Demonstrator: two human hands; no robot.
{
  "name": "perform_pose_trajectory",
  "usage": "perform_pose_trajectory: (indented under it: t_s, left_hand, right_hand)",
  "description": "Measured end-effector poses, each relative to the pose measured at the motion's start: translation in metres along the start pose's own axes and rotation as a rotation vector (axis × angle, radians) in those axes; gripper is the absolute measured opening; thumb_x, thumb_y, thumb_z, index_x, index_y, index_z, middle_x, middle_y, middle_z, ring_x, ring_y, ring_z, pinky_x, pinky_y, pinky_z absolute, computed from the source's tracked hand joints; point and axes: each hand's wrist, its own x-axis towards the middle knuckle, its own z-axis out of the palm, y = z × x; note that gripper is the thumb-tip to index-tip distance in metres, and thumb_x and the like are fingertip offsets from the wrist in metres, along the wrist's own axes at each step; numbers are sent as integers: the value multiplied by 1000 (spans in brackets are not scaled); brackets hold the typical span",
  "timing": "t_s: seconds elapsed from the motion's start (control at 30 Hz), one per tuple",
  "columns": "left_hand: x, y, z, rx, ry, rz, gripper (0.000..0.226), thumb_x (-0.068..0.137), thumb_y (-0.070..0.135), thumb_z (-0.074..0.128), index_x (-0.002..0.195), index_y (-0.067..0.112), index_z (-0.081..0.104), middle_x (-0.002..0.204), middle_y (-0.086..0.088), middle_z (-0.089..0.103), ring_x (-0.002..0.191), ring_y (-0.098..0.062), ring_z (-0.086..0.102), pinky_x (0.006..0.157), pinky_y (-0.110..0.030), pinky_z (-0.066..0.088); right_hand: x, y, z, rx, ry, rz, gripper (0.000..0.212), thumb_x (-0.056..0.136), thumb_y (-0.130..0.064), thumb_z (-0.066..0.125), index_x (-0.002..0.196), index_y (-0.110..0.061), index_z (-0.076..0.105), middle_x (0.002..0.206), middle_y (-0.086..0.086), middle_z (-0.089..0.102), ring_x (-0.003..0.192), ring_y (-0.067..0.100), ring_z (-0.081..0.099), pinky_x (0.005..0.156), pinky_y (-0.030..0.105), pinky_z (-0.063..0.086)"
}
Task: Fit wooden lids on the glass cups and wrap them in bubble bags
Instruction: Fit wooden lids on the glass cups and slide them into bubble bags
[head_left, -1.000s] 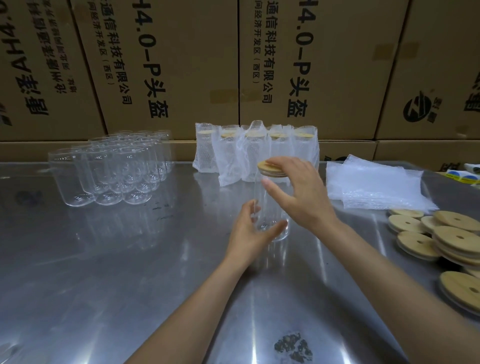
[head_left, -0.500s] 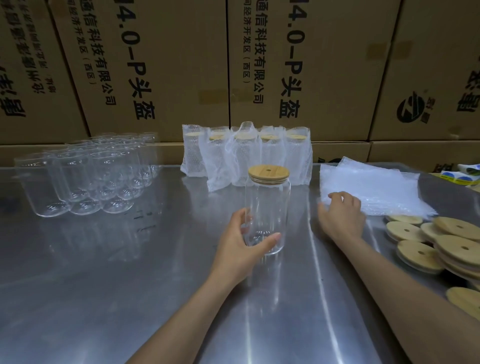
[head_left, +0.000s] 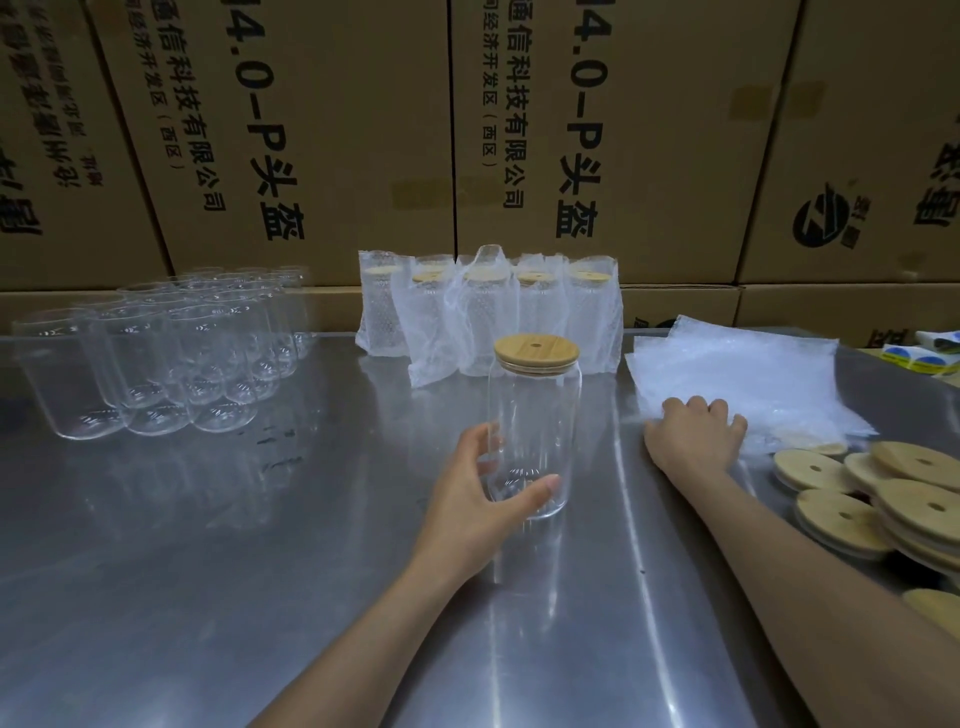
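A clear glass cup (head_left: 535, 415) stands upright mid-table with a round wooden lid (head_left: 536, 352) seated on its mouth. My left hand (head_left: 480, 499) grips the cup's lower part, thumb in front and fingers behind. My right hand (head_left: 693, 434) rests on the near left corner of the stack of bubble bags (head_left: 737, 379), fingers curled down onto the top bag. Loose wooden lids (head_left: 883, 493) lie piled at the right. Several wrapped, lidded cups (head_left: 488, 317) stand in a row behind the cup.
Several bare glass cups (head_left: 166, 358) stand grouped at the back left on the steel table (head_left: 208, 571). Cardboard boxes (head_left: 363, 130) wall off the back. Sticker sheets (head_left: 924, 353) lie at the far right edge.
My right hand left the lid on the cup and moved right onto the bubble bag stack. My left hand kept its hold on the cup.
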Motion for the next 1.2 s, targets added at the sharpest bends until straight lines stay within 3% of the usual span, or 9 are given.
perform_pose_trajectory:
  t_s: [0.1, 0.3, 0.5, 0.63, 0.73, 0.87, 1.03, 1.13, 1.2]
  left_hand:
    - [0, 0, 0, -4, -1, -7, 61, 70, 41, 81, 114, 47, 39, 121, 26, 49, 107, 14, 47, 85, -15, 44]
    - [-1, 2, -1, 15, -3, -6, 65, 71, 42, 81, 120, 45, 38, 124, 21, 49, 108, 7, 50, 85, -16, 44]
    - [-2, 3, -1, 18, -4, -10, 66, 72, 43, 81, 122, 42, 39, 124, 18, 49, 114, -3, 51, 88, -20, 43]
    - [-2, 3, -1, 34, -7, -13, 67, 71, 46, 80, 123, 42, 39, 124, 19, 49, 116, -5, 51, 93, -25, 46]
    - [-2, 2, 0, 55, -17, -11, 75, 72, 48, 78, 134, 35, 38, 131, 15, 47, 122, -8, 49, 101, -31, 45]
    - [-6, 5, -2, 104, 3, 2, 101, 70, 56, 76, 149, 29, 19, 150, 13, 29, 137, -7, 33, 113, -36, 33]
    - [-13, 25, -7, 243, 223, 338, 99, 68, 70, 65, 147, 29, 21, 134, 26, 20, 125, 15, 21, 105, -8, 20]
    - [-16, 35, -5, 308, 323, 575, 91, 75, 62, 66, 145, 22, 25, 135, 20, 22, 132, 14, 16, 109, -4, 14]
    - [-19, 40, -1, 342, 349, 674, 89, 77, 55, 69, 145, 15, 26, 139, 11, 27, 135, 7, 18, 112, -10, 16]
  right_hand:
    - [-5, 2, -1, -33, 64, -26, 32, 94, -14, 39, 112, -19, 65, 116, 5, 58, 116, 26, 45, 100, 38, 30]
    - [-15, 3, -7, 58, 82, 16, 22, 94, -6, 45, 110, -10, 60, 110, 11, 61, 106, 30, 54, 86, 34, 37]
    - [-33, 7, -13, 140, 16, 168, 31, 97, -25, 47, 121, -5, 48, 128, 18, 48, 117, 35, 44, 93, 38, 35]
    - [-43, 10, -16, 101, 105, 52, 19, 94, -13, 44, 103, -7, 58, 109, 14, 61, 103, 33, 54, 76, 34, 34]
    - [-55, 10, -22, 401, 235, 9, 25, 97, -17, 42, 91, -5, 63, 90, 13, 62, 86, 33, 55, 65, 33, 33]
    - [-72, -5, -48, 873, 358, 46, 23, 98, -29, 52, 102, -12, 67, 90, 6, 65, 78, 19, 51, 64, 28, 34]
    - [-88, -35, -105, 1358, 601, -153, 13, 99, -28, 53, 102, -16, 56, 88, -13, 68, 63, -1, 62, 55, 14, 44]
    - [-108, -49, -127, 1285, 750, -377, 17, 100, -24, 50, 106, -9, 55, 82, -31, 59, 68, -2, 60, 54, 7, 41]
    - [-122, -57, -134, 1244, 765, -519, 15, 100, -28, 48, 108, -16, 53, 87, -26, 60, 73, 5, 65, 60, 14, 48]
